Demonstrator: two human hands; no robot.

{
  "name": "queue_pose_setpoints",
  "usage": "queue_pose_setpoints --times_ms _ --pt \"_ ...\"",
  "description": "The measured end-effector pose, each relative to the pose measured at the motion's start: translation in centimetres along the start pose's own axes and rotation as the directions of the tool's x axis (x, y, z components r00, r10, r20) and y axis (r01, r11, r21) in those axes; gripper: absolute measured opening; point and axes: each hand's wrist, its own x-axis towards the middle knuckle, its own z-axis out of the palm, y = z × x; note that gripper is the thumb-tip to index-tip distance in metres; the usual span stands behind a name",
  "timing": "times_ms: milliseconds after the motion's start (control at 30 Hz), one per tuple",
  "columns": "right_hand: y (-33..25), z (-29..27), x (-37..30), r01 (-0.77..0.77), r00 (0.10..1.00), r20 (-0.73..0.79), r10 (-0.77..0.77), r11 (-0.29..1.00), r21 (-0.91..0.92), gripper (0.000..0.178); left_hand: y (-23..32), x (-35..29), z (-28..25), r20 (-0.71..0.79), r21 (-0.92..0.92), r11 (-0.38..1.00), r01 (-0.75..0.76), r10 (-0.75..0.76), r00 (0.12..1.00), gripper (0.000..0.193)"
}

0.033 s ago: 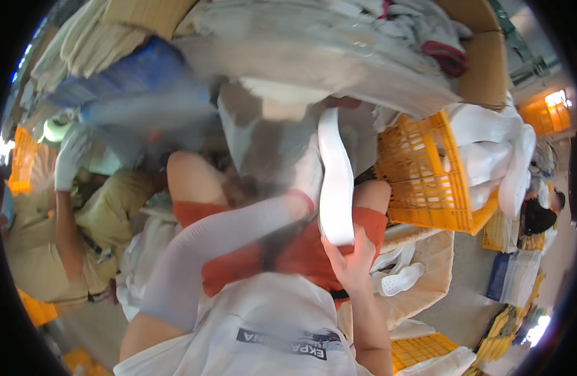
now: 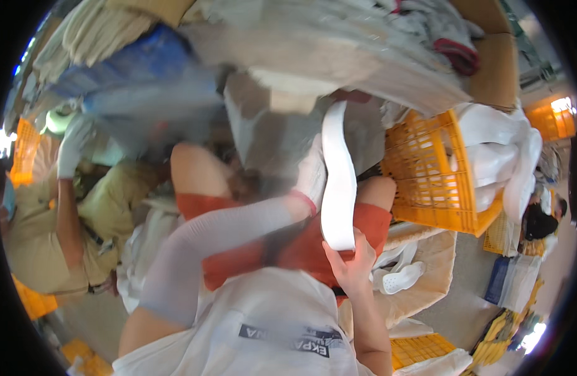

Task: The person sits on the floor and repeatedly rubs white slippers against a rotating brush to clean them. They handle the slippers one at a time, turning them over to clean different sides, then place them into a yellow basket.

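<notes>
A long white shoe sole (image 2: 339,188), gently curved along its length, is held upright in front of my lap. My right hand (image 2: 353,260), bare, pinches its near end between thumb and fingers. My left hand (image 2: 310,174), in a white glove with a red cuff edge, grips the sole's left side; its fingertips are partly hidden behind it. The sole's far end reaches up to a grey box-like machine (image 2: 257,122) that is blurred. A pale ledge (image 2: 294,94) juts out above that machine.
At right, an orange crate (image 2: 432,213) holds several white soles (image 2: 495,160). Below it, a cloth-lined container (image 2: 435,269) has white perforated footwear (image 2: 402,278) inside. A co-worker's gloved hand (image 2: 75,147) is at left. A cardboard box (image 2: 496,72) and heaped gloves stand above.
The view has shifted slightly, so the surroundings sit a little further right. Both hands keep their hold on the sole.
</notes>
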Motion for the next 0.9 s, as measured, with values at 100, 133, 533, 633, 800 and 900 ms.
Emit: queue_pose_setpoints --times_ms 100,133,533,633,800,900 --pt "1.2 1.8 -3.4 0.037 0.998 0.059 -0.032 0.997 -0.074 0.042 -0.7 -3.4 -3.0 -0.03 -0.226 0.972 0.061 -0.069 0.997 0.047" --pt "1.5 2.7 -3.1 0.02 0.994 0.109 -0.009 0.994 -0.104 0.041 -0.1 -3.2 -3.8 -0.019 -0.196 0.98 0.027 -0.032 0.999 0.049" --pt "-6.1 7.2 9.8 0.126 0.99 0.077 -0.116 0.98 -0.152 0.046 4.8 0.1 -5.5 0.104 -0.471 0.841 0.264 -0.245 0.964 0.072" --pt "-5.0 8.4 11.1 0.019 0.998 0.07 0.001 0.957 -0.291 0.041 4.1 3.2 -6.7 -0.022 -0.387 0.913 0.13 -0.15 0.989 0.069" --pt "-3.5 10.0 13.7 0.036 0.997 0.07 -0.021 0.975 -0.217 0.032 5.1 5.0 -7.7 0.009 -0.585 0.797 0.15 -0.178 0.984 0.064" --pt "-4.4 8.8 11.5 0.298 0.95 0.001 -0.314 0.902 -0.313 0.037 3.8 3.9 -6.9 -0.043 -0.362 0.932 0.006 -0.023 0.999 0.048"
